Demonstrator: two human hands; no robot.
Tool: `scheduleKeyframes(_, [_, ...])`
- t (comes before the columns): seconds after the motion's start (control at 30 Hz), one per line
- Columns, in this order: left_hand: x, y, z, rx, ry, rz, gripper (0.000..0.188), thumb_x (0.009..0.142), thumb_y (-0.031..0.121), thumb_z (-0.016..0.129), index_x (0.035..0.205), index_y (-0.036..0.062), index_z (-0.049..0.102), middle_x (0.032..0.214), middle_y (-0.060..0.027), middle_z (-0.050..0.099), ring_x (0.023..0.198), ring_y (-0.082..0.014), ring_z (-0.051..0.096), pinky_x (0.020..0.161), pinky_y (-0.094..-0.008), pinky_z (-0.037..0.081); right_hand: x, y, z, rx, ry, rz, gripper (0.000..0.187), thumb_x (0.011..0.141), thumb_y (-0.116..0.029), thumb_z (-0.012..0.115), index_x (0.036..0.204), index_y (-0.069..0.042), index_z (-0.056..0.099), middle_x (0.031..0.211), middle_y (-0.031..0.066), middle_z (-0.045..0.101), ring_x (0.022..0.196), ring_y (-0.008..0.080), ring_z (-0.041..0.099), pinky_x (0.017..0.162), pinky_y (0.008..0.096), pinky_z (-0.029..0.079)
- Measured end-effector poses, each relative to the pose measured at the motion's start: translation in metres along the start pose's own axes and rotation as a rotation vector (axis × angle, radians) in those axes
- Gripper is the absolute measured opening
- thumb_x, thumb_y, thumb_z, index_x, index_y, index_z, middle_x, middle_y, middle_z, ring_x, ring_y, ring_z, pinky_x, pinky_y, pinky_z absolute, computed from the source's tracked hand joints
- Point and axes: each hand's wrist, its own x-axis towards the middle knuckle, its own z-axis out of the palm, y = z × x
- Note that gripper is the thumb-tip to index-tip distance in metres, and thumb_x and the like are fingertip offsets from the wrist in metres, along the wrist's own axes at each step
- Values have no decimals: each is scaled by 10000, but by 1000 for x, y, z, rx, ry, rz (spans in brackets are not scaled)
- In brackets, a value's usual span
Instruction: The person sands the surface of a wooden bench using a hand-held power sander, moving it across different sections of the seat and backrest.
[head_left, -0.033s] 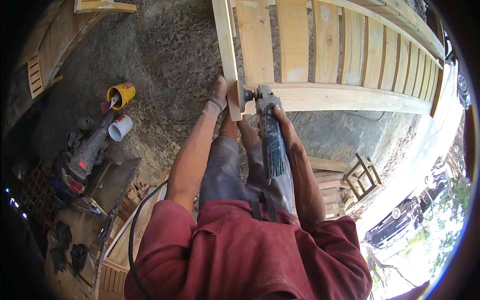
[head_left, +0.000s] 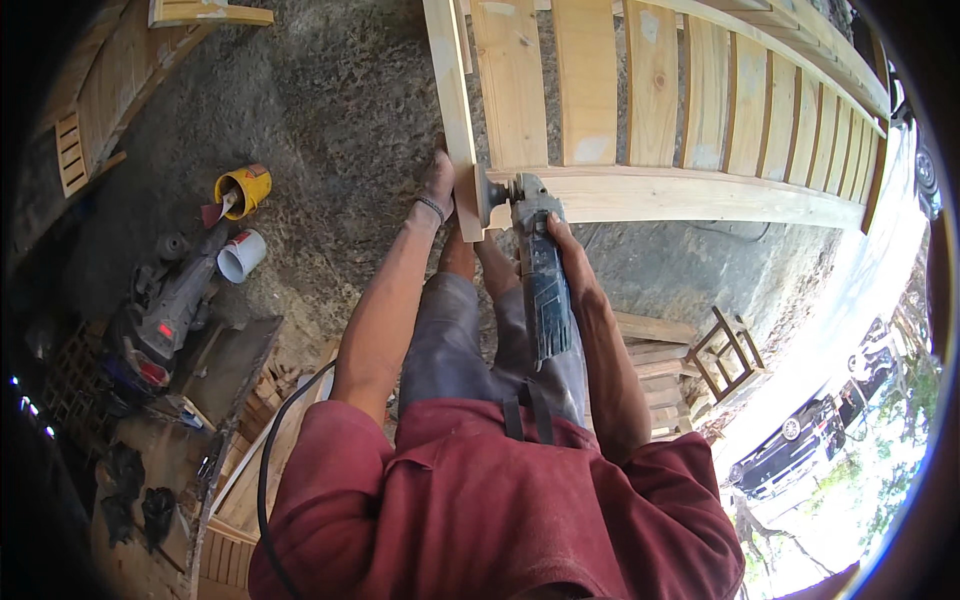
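My right hand (head_left: 566,240) is wrapped round the body of a blue-and-grey angle grinder (head_left: 546,290), held upright in front of my shorts. Its round disc (head_left: 482,194) meets the right face of a pale wooden post (head_left: 449,80), close to the post's near end. Against the opposite side of that post, my left hand (head_left: 438,182) grips it, the fingers partly hidden. The post forms the left end of a long slatted wooden frame (head_left: 700,192), which stretches off to the right.
A yellow bucket (head_left: 258,187) and a white bucket (head_left: 240,256) are on the ground at left, beside a motorcycle (head_left: 165,330). A black cable (head_left: 268,470) runs by my left arm. Wood offcuts (head_left: 655,375) and a small wooden frame (head_left: 724,355) lie at right.
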Motion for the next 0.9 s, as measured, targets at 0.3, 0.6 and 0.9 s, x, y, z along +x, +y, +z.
scheduleKeyframes(0.3, [25, -14, -20, 79, 91, 89, 651, 1032, 592, 258, 1290, 57, 524, 1150, -118, 648, 1034, -268, 651, 909, -413, 544, -18, 35, -9, 94, 13, -31, 496, 994, -420, 551, 1320, -68, 425, 1007, 63, 579, 825, 134, 597, 705, 292, 527])
scheduleKeyframes(0.6, [11, -8, -35, 57, 120, 181, 584, 1038, 532, 280, 1293, 83, 554, 1216, -83, 637, 1097, -226, 624, 966, -382, 502, -32, 39, 0, 109, -15, 52, 523, 998, -391, 552, 1364, -53, 392, 1030, 86, 582, 832, 143, 612, 688, 298, 548])
scheduleKeyframes(0.9, [-33, 34, 15, 78, 5, -29, 521, 1045, 503, 290, 1257, 97, 538, 1137, -85, 650, 1027, -229, 655, 898, -387, 554, -1, -3, 15, 89, -7, -120, 583, 992, -402, 560, 1385, -21, 360, 1026, 91, 562, 804, 150, 610, 655, 298, 564])
